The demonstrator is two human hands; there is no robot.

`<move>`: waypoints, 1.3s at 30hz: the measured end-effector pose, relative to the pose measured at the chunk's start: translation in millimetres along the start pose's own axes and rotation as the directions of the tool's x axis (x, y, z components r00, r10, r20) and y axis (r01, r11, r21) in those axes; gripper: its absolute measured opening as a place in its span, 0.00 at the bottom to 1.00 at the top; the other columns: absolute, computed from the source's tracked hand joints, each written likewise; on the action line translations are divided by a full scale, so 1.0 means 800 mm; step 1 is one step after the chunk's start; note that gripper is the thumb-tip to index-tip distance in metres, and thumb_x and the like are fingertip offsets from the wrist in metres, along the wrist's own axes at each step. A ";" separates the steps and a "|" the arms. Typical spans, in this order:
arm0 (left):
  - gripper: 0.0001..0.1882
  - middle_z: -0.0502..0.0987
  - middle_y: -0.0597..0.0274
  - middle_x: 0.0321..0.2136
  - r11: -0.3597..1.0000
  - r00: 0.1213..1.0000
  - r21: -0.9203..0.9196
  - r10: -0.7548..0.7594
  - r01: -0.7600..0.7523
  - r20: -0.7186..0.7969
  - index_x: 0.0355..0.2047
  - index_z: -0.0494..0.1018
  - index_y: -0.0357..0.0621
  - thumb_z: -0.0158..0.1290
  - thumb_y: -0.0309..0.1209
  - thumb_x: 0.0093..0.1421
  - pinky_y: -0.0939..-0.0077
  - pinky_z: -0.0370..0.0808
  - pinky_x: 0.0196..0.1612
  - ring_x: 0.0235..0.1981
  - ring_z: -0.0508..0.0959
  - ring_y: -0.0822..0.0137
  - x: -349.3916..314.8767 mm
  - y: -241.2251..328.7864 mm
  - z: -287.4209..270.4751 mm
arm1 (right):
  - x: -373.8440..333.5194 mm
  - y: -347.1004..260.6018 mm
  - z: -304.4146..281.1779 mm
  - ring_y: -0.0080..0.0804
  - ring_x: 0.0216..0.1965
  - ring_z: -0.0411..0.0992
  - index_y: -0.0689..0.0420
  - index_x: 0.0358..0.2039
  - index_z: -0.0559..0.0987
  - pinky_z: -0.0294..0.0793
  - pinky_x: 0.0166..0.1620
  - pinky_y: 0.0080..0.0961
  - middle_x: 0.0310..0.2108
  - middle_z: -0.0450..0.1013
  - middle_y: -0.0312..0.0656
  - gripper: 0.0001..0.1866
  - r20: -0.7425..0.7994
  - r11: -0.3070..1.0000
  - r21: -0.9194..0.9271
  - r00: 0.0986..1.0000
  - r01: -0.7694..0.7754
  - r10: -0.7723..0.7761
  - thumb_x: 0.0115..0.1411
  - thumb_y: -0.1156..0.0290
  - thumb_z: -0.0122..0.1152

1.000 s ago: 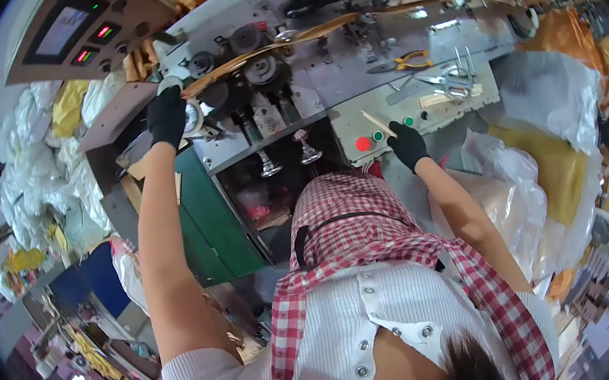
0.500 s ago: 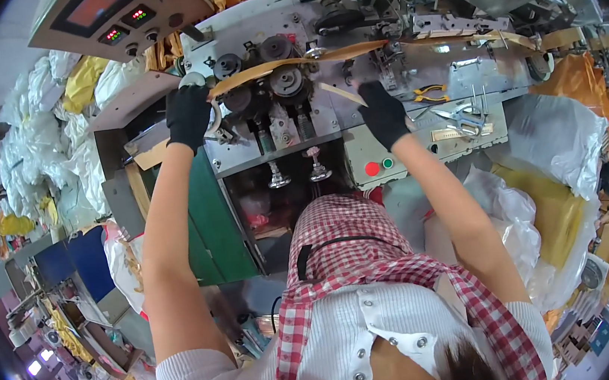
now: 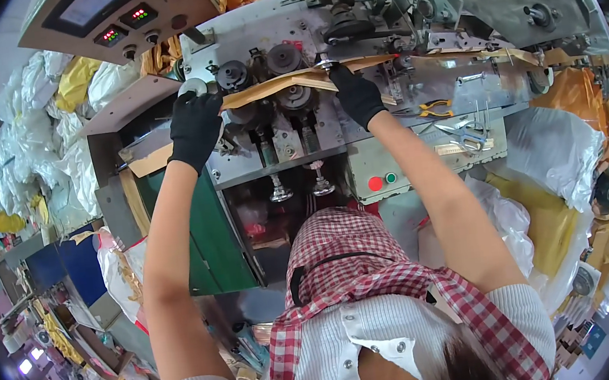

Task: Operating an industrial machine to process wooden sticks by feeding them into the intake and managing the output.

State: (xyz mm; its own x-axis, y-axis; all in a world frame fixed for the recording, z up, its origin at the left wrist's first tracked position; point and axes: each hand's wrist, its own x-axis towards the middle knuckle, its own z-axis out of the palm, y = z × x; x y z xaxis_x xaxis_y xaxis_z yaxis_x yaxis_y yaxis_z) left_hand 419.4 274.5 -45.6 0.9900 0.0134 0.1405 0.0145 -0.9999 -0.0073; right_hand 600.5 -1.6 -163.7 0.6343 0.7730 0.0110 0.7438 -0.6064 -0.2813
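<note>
Both my hands wear black gloves. A long, flat orange-brown strip (image 3: 263,90) runs across the machine's black rollers (image 3: 283,58). At its left end my left hand (image 3: 196,131) is closed on the strip, beside a pale round disc (image 3: 193,88). My right hand (image 3: 358,97) is closed around a paler narrow strip (image 3: 315,81), which angles down from the brown one; a short end shows past the glove. The right fingertips are close to a shiny metal knob (image 3: 326,62); whether they touch it I cannot tell. The gloves hide the fingers' exact hold.
A control box with a screen (image 3: 92,4) overhangs at upper left. Yellow-handled pliers (image 3: 434,108) and blue-handled scissors (image 3: 469,132) lie to the right. Below sits a panel with a red button (image 3: 375,183) and a green one. Plastic bags (image 3: 541,155) crowd the right side.
My right hand has moved left and up to the rollers, bringing the pale strip against the brown one. My left hand stays at the strip's left end, having shifted slightly.
</note>
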 end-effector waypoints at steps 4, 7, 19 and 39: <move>0.07 0.74 0.58 0.24 1.000 1.000 -0.007 -0.022 0.022 -0.008 0.28 0.71 0.46 0.51 0.28 0.46 0.63 0.68 0.37 0.30 0.74 0.57 0.009 -0.011 0.004 | 0.004 0.004 0.008 0.45 0.34 0.73 0.50 0.47 0.67 0.73 0.31 0.40 0.49 0.66 0.44 0.22 0.003 0.998 -0.030 0.999 0.055 -0.055 0.49 0.74 0.52; 0.05 0.74 0.58 0.23 1.000 0.999 -0.015 -0.023 0.023 -0.027 0.26 0.71 0.46 0.50 0.27 0.46 0.64 0.69 0.34 0.28 0.75 0.56 0.012 -0.013 0.010 | 0.007 0.004 0.007 0.46 0.33 0.73 0.49 0.49 0.66 0.73 0.30 0.41 0.49 0.66 0.44 0.23 0.052 0.996 -0.029 0.995 0.085 -0.084 0.49 0.74 0.51; 0.09 0.74 0.58 0.25 0.998 0.988 -0.001 -0.059 0.060 0.139 0.31 0.71 0.45 0.50 0.28 0.47 0.64 0.68 0.36 0.30 0.74 0.56 0.025 -0.008 0.004 | 0.005 0.002 0.015 0.45 0.34 0.73 0.47 0.50 0.66 0.74 0.32 0.41 0.50 0.64 0.43 0.22 -0.038 0.996 0.089 0.999 0.013 -0.009 0.52 0.75 0.46; 0.09 0.72 0.54 0.27 0.996 0.988 -0.068 -0.042 0.052 0.146 0.31 0.75 0.47 0.53 0.31 0.47 0.61 0.71 0.34 0.29 0.74 0.52 0.042 0.001 0.006 | 0.003 -0.004 0.005 0.46 0.40 0.71 0.44 0.52 0.67 0.74 0.37 0.37 0.58 0.55 0.43 0.28 0.054 0.991 0.075 0.992 -0.115 0.111 0.48 0.73 0.55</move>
State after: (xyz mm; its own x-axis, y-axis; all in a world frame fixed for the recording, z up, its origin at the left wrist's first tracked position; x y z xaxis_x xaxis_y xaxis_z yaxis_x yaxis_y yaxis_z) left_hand 453.8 274.4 -45.8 0.9984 0.0565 -0.0053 0.0567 -0.9961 0.0673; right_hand 599.0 3.0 -166.2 0.7008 0.7097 -0.0716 0.6482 -0.6755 -0.3515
